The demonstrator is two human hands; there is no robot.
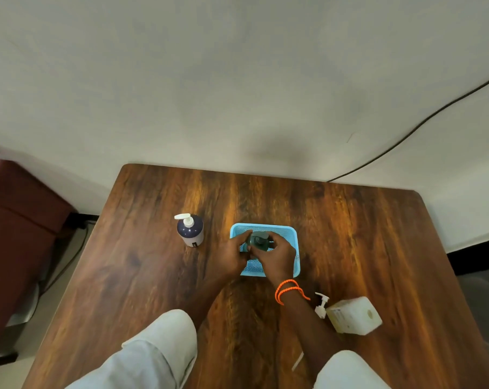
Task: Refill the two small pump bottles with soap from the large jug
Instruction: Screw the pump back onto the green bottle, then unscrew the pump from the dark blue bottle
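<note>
While both hands work over the basket, the scene reads as follows.

Bench: wooden bench point(350, 234), dark grain, its far edge against a pale wall.
Basket: blue mesh basket point(289, 231) near the middle of the bench, partly covered by both hands.
Green bottle: small teal-green bottle point(258, 240) standing inside the basket, seen from above; its top is blurred, so whether a pump sits on it I cannot tell.
Left hand: left hand point(233, 258) at the bottle's left side, fingers curled against its body, gripping it.
Right hand: right hand point(275, 256) at the bottle's right and near side, fingers curled round its top part; an orange cord bracelet point(288, 290) sits on the wrist.
Dark bottle: second small pump bottle point(190, 231), dark navy shading to pale at the base, white pump fitted, upright on the bench left of the basket and apart from it.
Jug: large pale jug point(355, 315) on the bench near the right forearm, lying tilted with a round opening facing up and right.
Loose pump: white pump head point(321, 304) lying on the bench, touching or just beside the jug's left corner.
Sleeves: light sleeves point(159, 352) on both arms at the lower edge.
Surroundings: black cable point(422, 122) running down the wall on the right; dark red furniture point(16, 234) left of the bench.
</note>
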